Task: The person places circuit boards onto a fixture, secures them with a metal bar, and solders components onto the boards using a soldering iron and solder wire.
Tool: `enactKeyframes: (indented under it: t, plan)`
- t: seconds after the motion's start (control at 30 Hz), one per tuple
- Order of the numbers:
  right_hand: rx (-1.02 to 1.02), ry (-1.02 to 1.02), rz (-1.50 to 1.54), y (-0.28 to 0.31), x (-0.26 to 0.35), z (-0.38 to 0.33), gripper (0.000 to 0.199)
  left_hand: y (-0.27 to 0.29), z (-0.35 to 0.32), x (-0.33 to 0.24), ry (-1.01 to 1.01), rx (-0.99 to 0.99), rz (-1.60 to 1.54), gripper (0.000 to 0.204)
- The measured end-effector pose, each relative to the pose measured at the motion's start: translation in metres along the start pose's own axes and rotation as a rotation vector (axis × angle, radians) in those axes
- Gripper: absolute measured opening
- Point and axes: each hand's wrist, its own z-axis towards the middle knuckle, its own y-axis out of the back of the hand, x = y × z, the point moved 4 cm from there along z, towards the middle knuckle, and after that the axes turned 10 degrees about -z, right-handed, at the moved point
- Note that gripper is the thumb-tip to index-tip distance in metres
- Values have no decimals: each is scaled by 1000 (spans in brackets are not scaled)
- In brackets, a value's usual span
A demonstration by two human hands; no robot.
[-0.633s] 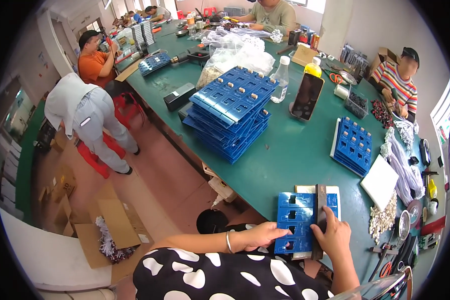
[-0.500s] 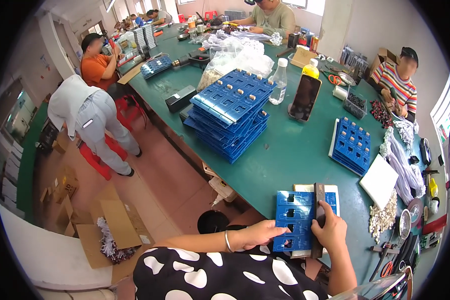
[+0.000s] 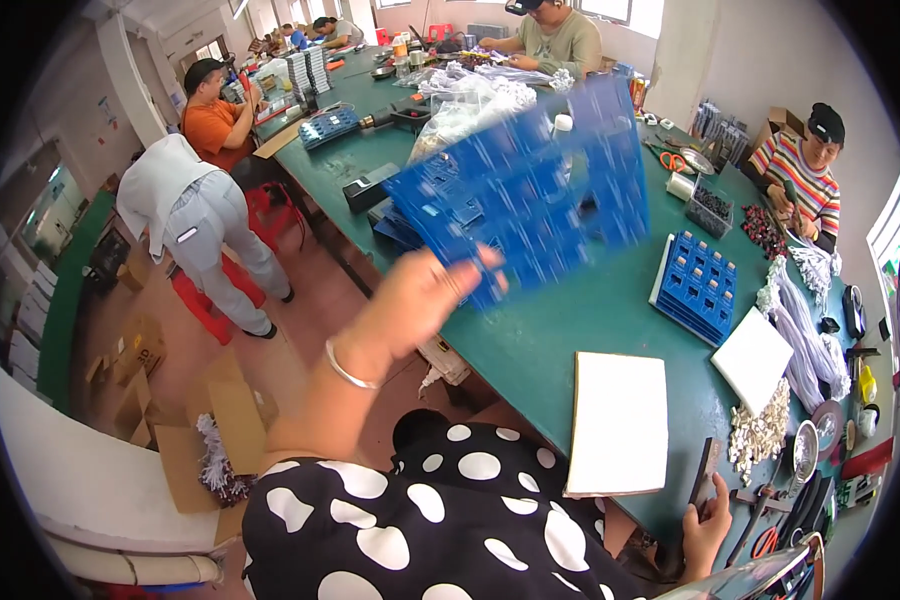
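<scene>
My left hand (image 3: pixel 415 305) is closed on the lower edge of a blue circuit board panel (image 3: pixel 550 190), held up over the table and smeared by motion. Behind that panel, a stack of blue circuit boards (image 3: pixel 398 226) is mostly hidden. My right hand (image 3: pixel 708 525) grips a dark, flat bar (image 3: pixel 707 470) at the table's near edge. Between my hands lies a bare white pad (image 3: pixel 620 422). Farther right, a smaller pile of blue boards (image 3: pixel 698 285) carries pale connectors.
A white square block (image 3: pixel 753 358), a heap of small pale connectors (image 3: pixel 758 432), bundled white wires (image 3: pixel 798 320) and tools crowd the right side. Beyond the raised panel are plastic bags (image 3: pixel 470 105). Several people sit or stand around the green table (image 3: pixel 530 365). An opened carton (image 3: pixel 185 460) stands on the floor at left.
The blue panel has left the white pad, lifted up and leftward by my left hand toward the stack. My right hand has drawn the bar off the panel, toward the lower right.
</scene>
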Motion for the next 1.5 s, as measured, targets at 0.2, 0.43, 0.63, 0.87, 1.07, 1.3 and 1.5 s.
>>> enactKeyframes:
  t: [0.2,0.43,0.63,0.87,1.07,1.3,1.5]
  plan:
    - [1,150,-278,-12,12,5,71,71,42,-68,-640,-459,993,19]
    - [2,161,-342,-14,10,2,65,126,100,5,-472,-492,1474,38]
    - [-52,332,-661,22,76,1,54,134,111,49,-333,-397,1612,42]
    - [65,1092,310,63,240,26,34,132,112,35,16,-58,1589,63]
    - [-93,1627,232,111,282,13,35,134,103,5,-319,-117,1192,36]
    - [-25,905,363,71,219,-10,38,20,48,31,-138,61,29,43]
    - [334,567,-523,-53,110,-2,83,-64,39,55,-178,272,185,43]
